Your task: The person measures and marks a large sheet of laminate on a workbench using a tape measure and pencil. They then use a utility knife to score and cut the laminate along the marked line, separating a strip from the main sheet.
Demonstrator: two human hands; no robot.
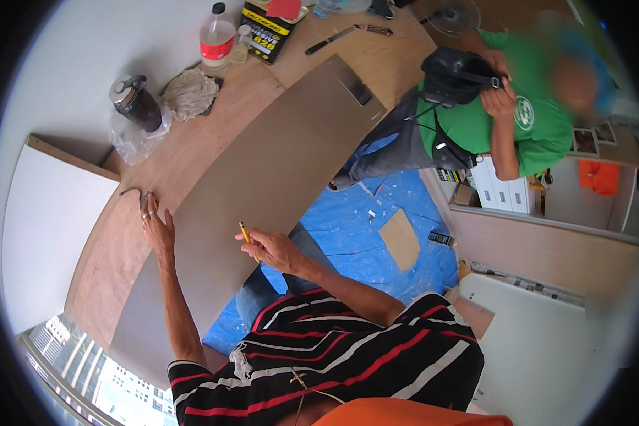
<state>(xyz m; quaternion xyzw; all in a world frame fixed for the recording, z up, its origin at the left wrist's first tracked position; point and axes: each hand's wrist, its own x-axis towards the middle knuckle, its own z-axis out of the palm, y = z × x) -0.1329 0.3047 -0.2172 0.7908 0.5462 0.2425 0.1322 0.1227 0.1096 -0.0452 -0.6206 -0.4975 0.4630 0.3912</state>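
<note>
My left hand (159,228) is at the plywood top (96,284), its fingers closed around a small dark object (147,200) with a thin curved piece, which I cannot make out. My right hand (270,250) grips a yellow pencil (246,233) over a long, curved grey-brown sheet (220,184) lying along the plywood. A dark phone (355,86) rests on the sheet's far end.
Bottle (216,42), tumbler (138,105), rag (190,94), tin (263,35) and knife (334,39) line the back. A co-worker in green (490,142) holds a black bag (451,74) at right. Blue floor covering (412,192) carries cardboard (399,239). A white curved panel (50,227) stands left.
</note>
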